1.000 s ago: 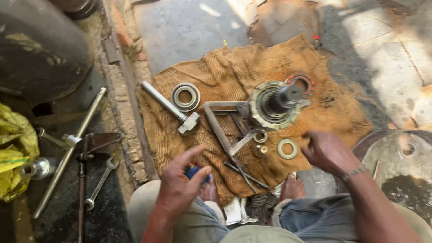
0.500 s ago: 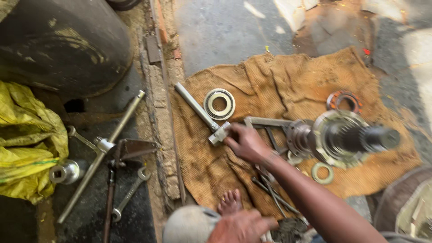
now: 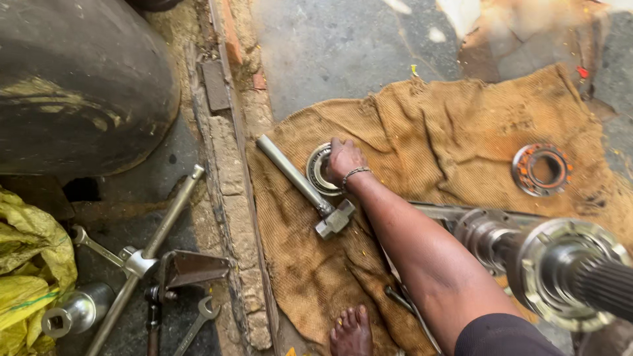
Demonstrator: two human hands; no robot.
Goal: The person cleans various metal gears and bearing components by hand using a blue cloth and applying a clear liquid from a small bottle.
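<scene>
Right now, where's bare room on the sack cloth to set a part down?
Free: the stretch of sack cloth between the right hand and the orange bearing. Also the lower-left corner below the hammer. Crowded: lower right, around the splined hub.

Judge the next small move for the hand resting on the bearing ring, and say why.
Probably close the fingers round the bearing ring and lift it off the burlap cloth. The right hand already lies on its rim, and the ring sits loose beside the metal hammer, with nothing on top of it.
</scene>
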